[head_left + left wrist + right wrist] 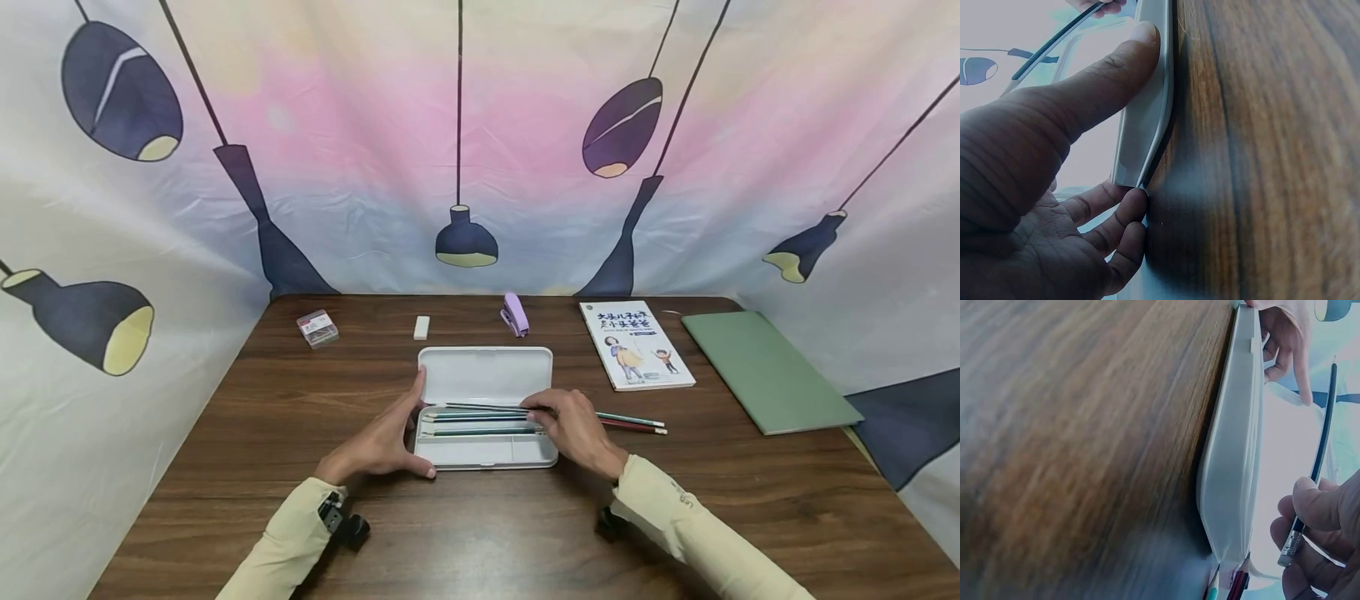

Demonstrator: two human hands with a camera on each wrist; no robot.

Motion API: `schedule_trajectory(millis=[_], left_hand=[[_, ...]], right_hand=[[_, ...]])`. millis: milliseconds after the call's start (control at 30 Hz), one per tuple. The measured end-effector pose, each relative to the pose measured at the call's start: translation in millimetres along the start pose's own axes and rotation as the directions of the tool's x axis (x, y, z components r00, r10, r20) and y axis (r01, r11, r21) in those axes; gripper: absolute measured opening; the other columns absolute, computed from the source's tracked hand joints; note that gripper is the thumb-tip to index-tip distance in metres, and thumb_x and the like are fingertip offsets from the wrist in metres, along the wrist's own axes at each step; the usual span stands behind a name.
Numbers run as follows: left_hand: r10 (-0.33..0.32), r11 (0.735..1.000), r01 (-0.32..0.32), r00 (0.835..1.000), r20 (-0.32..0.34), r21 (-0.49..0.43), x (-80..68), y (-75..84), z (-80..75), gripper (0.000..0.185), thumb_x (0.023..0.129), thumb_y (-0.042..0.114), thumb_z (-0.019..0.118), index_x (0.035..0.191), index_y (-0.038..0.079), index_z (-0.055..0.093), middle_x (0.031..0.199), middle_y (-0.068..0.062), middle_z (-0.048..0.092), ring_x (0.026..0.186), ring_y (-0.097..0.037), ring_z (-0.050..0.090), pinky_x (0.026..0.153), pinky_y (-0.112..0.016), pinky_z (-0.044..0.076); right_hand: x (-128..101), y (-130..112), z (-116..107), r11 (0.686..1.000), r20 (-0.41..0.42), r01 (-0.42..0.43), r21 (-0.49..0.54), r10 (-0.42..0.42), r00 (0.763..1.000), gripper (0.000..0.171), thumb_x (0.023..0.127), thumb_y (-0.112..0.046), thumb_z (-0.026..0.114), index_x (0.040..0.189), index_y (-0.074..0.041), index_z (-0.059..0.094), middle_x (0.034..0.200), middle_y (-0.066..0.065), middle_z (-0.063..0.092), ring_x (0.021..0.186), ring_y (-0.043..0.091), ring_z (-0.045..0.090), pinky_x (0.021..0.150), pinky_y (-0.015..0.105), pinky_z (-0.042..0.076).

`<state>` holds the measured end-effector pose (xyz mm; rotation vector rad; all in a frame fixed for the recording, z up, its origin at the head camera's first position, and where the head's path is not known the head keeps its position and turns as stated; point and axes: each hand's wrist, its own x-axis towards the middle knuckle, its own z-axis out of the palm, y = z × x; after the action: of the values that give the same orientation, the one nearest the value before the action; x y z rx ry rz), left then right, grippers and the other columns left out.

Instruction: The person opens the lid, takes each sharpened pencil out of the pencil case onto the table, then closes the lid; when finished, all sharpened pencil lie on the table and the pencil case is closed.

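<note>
Two hands: both are working at one open white pencil case (486, 417) lying near the middle of the wooden table (225, 433).
Left hand (386, 442): it is bracing the left end of the case, thumb stretching along the near left corner and fingers reaching up the far left edge; the fingers are lying fairly straight against the plastic, not wrapped around it.
Left wrist view: the thumb (1094, 87) is pressing along the case's white rim (1147, 112), and the curled fingertips (1119, 215) are touching its corner.
Right hand (573, 425): it is pinching a dark pencil (480, 407) at its eraser end, holding it over the case tray's far edge.
Right wrist view: the fingers (1316, 506) are clamping the dark pencil (1322, 444) just above its metal ferrule, point aiming away.
Case tray: several pencils (480, 432) are lying lengthwise inside, and the lid (486, 373) is lying flat on the far side.
Loose pencils: a teal one (633, 419) and a red one (637, 427) are lying on the table just right of the case, partly under the right hand.
Far edge: a clear box of clips (317, 327), a white eraser (422, 327) and a purple stapler (514, 313) are sitting left to right.
Right side: a children's book (636, 344) and a green folder (768, 368) are lying side by side.
</note>
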<state>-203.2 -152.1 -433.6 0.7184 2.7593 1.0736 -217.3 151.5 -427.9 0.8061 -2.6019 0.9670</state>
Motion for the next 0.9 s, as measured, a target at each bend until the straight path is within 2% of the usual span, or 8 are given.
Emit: schedule_trajectory(millis=[333,500,667,800,900], left_hand=[[-0.019,1.0,0.019,1.0,-0.003,-0.001,2.2,1.6,-3.6,0.139,0.049,0.039,0.088,0.146,0.018,-0.009,0.114,-0.008,0.047,0.086,-0.018,0.046,0.074,-0.034,0.04],[-0.009,1.0,0.009,1.0,-0.006,-0.014,1.7,0.3,-2.5,0.14,0.049,0.04,0.088,0.146,0.018,-0.01,0.115,-0.01,0.048,0.086,-0.018,0.046,0.074,-0.034,0.04],[-0.021,0.999,0.021,1.0,-0.001,-0.027,1.4,-1.1,0.8,0.14,0.048,0.041,0.088,0.146,0.02,-0.011,0.115,-0.009,0.047,0.087,-0.018,0.046,0.075,-0.034,0.04],[-0.034,0.999,0.034,0.999,0.005,-0.031,0.1,-0.3,1.4,0.141,0.047,0.04,0.088,0.146,0.02,-0.01,0.116,-0.009,0.047,0.087,-0.018,0.046,0.076,-0.035,0.04],[-0.023,0.999,0.024,1.0,0.005,-0.027,-0.5,-0.3,0.9,0.14,0.048,0.04,0.088,0.146,0.019,-0.01,0.116,-0.01,0.047,0.087,-0.019,0.046,0.075,-0.035,0.04]], right_hand=[[-1,5,-4,1.0,-0.029,-0.022,0.021,0.022,0.999,0.016,0.079,-0.005,0.069,0.09,-0.016,0.072,0.091,-0.007,0.067,0.085,0.006,0.061,0.071,0.029,0.049],[-6,11,-9,1.0,-0.065,-0.031,-0.001,0.031,0.997,0.018,0.077,-0.004,0.071,0.089,-0.016,0.072,0.09,-0.006,0.067,0.085,0.01,0.062,0.072,0.032,0.048],[-13,19,-17,0.997,-0.083,-0.075,-0.023,0.073,0.994,0.016,0.077,-0.004,0.071,0.088,-0.016,0.072,0.09,-0.005,0.067,0.086,0.012,0.062,0.073,0.034,0.048],[-21,26,-27,0.991,-0.1,-0.13,-0.044,0.125,0.987,0.013,0.078,-0.006,0.071,0.087,-0.016,0.071,0.088,-0.006,0.067,0.081,0.009,0.061,0.07,0.033,0.047],[-26,31,-36,0.985,-0.127,-0.158,-0.065,0.149,0.981,0.012,0.078,-0.008,0.071,0.087,-0.017,0.071,0.084,-0.007,0.066,0.071,0.008,0.056,0.064,0.031,0.043]])
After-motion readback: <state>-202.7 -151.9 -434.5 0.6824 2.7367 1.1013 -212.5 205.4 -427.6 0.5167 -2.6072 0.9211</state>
